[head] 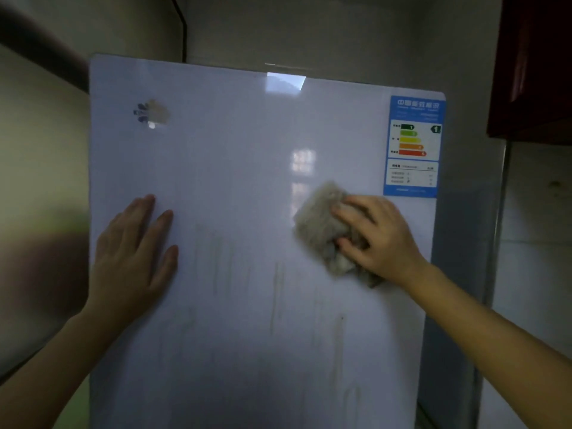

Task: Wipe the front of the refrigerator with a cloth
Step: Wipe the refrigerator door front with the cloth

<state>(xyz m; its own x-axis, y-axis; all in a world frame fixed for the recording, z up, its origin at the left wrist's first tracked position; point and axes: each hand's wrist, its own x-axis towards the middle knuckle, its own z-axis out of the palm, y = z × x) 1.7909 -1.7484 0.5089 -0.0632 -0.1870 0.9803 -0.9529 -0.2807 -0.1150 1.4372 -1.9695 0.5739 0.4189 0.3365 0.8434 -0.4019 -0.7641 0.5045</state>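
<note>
My left hand lies flat, fingers spread, on the fridge at centre left. My right hand, centre right, grips a bunched cloth against the door, mid-wipe. Streaks lower down probably need passes next. Label upper right; dark cabinet beyond.

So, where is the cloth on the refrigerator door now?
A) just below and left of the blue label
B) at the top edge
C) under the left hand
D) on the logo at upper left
A: the right hand holds the cloth against the door, below-left of the blue energy label.
</note>
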